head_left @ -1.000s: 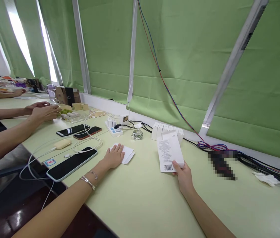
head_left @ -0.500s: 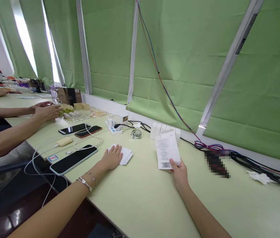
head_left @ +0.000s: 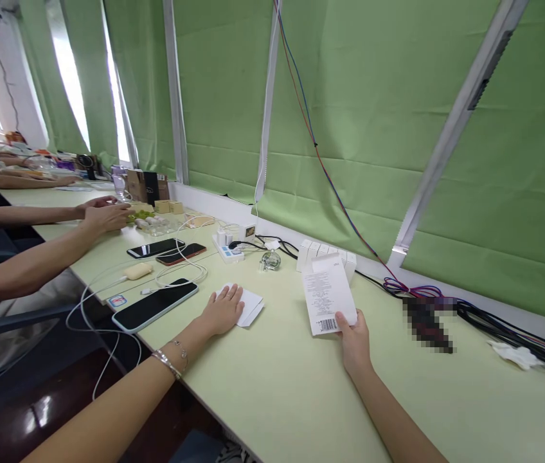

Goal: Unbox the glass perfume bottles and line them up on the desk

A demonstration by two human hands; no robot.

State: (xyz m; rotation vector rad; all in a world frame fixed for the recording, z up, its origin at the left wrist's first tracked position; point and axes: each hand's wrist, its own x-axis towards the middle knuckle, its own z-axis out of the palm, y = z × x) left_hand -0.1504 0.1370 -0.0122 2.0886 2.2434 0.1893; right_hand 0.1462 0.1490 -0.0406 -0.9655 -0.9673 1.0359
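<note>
My left hand lies flat, fingers stretched, on a piece of folded white paper on the table. Its palm covers part of the paper. Between the thumb and fingers of my right hand is a flat white printed carton, gripped at its lower right corner. Lines of small text and a barcode face me, and the carton is held tilted above the table. Behind it stands a row of small white boxes, partly hidden by the carton.
Left of my left hand lie a large phone, two more phones and a yellow charging case with white cables. A power strip and a glass bottle stand farther back. Black cables run along the right. A co-worker's hands work at far left.
The camera view has turned slightly to the left, so everything sits a little farther right. The carton in my right hand has tilted slightly; my left hand stays flat on the paper.
</note>
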